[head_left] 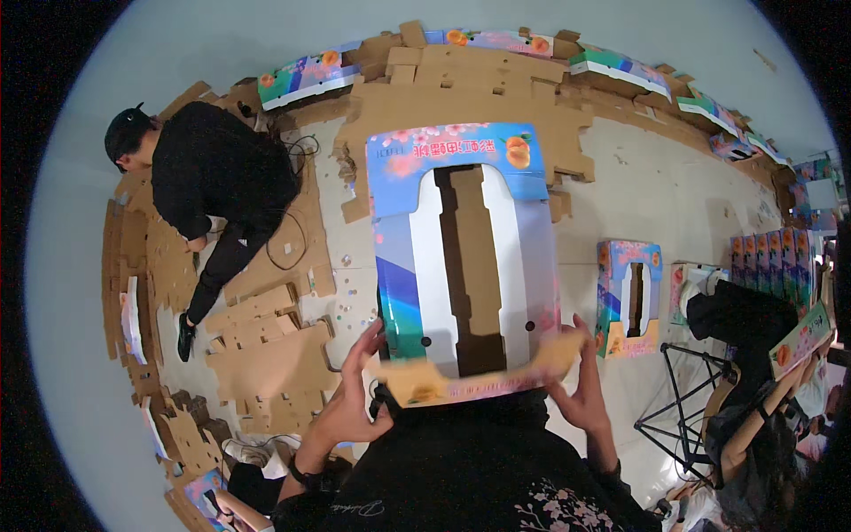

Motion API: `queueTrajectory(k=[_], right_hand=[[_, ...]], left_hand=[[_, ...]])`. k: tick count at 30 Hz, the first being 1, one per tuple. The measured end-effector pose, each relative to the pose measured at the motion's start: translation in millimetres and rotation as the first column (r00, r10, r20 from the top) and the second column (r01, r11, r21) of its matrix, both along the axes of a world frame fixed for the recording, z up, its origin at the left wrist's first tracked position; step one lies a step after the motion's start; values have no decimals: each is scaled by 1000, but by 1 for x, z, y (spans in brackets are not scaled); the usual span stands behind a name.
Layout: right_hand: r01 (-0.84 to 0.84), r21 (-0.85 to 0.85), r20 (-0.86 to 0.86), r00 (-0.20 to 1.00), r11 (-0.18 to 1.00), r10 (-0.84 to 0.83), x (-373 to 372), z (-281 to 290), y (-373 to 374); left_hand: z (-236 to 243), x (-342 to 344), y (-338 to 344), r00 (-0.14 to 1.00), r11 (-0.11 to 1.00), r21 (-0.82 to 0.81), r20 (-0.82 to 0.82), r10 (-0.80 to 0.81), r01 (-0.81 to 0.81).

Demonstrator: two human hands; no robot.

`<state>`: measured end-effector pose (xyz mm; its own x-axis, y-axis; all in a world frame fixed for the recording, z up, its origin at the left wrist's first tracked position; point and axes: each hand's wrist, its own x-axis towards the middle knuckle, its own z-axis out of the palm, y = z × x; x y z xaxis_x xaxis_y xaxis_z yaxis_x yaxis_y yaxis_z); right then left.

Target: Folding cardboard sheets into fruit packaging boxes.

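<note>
A printed cardboard fruit box is in front of my body, blue, pink and green outside with peach pictures and white inner flaps. A long stepped opening runs down its middle, with brown cardboard showing through. My left hand grips its near left corner, thumb apart from the fingers. At the near right corner, my right hand holds the box beside the orange end flap, which is blurred by motion. Parts of the fingers of both hands are hidden behind the box.
Flattened brown cardboard covers much of the floor. A person in black crouches at the left near a cable. A similar box stands at the right, beside a black folding-stool frame. More boxes stand in a row farther right, near other people.
</note>
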<state>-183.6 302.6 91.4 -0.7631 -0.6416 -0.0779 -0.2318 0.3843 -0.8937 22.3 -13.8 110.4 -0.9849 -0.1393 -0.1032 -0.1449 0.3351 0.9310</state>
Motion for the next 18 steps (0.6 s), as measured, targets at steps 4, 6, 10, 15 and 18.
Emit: queueTrajectory(k=[4, 6, 10, 15, 18], right_hand=[[191, 70, -37, 981, 979, -189, 0, -1, -13], [157, 183, -94, 985, 970, -142, -3, -2, -19], [213, 228, -157, 971, 950, -180, -2, -5, -32], [278, 124, -310, 923, 953, -229, 3, -10, -40], [291, 79, -254, 931, 953, -263, 1, -11, -39]], left_hand=[[-9, 1, 12, 998, 999, -3, -36, 52, -52], [-11, -4, 20, 985, 985, 26, -12, 172, -172], [-20, -25, 32, 936, 930, -109, -26, 350, -351], [-34, -38, 39, 910, 871, -267, -78, 407, -412], [-39, -36, 40, 895, 856, -270, -72, 439, -441]])
